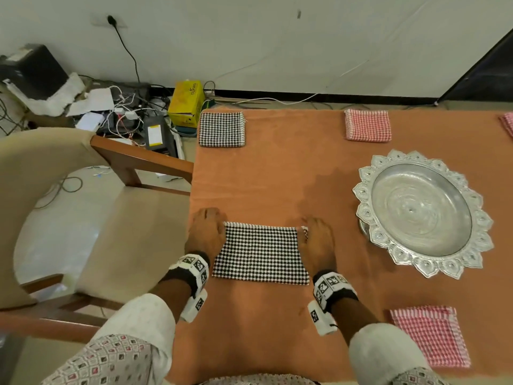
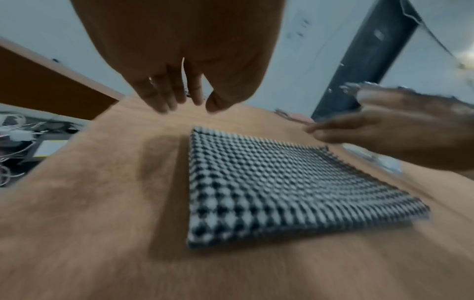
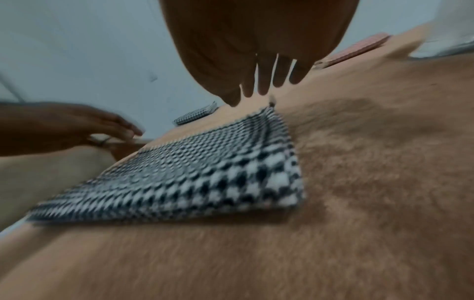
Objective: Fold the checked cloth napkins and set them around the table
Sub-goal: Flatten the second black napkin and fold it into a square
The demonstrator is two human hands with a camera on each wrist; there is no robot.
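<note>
A black-and-white checked napkin (image 1: 261,254) lies folded into a rectangle on the orange table cloth (image 1: 277,176) in front of me. My left hand (image 1: 208,229) is at its left edge with straight fingers (image 2: 164,99) pointing down at the cloth, holding nothing. My right hand (image 1: 316,240) is at the right edge. Its straight fingers (image 3: 264,85) hover at the napkin's far right corner (image 3: 271,107), which stands up slightly. The napkin (image 2: 269,182) lies flat between both hands. Folded napkins sit around the table: a black one (image 1: 222,129), a red one (image 1: 367,125) and a red one (image 1: 430,336).
An ornate silver tray (image 1: 363,190) stands on the table to the right of the napkin. Another pink napkin (image 1: 508,126) shows at the far right edge. A beige chair (image 1: 83,204) stands left of the table, with cables and a yellow box (image 1: 187,102) on the floor behind.
</note>
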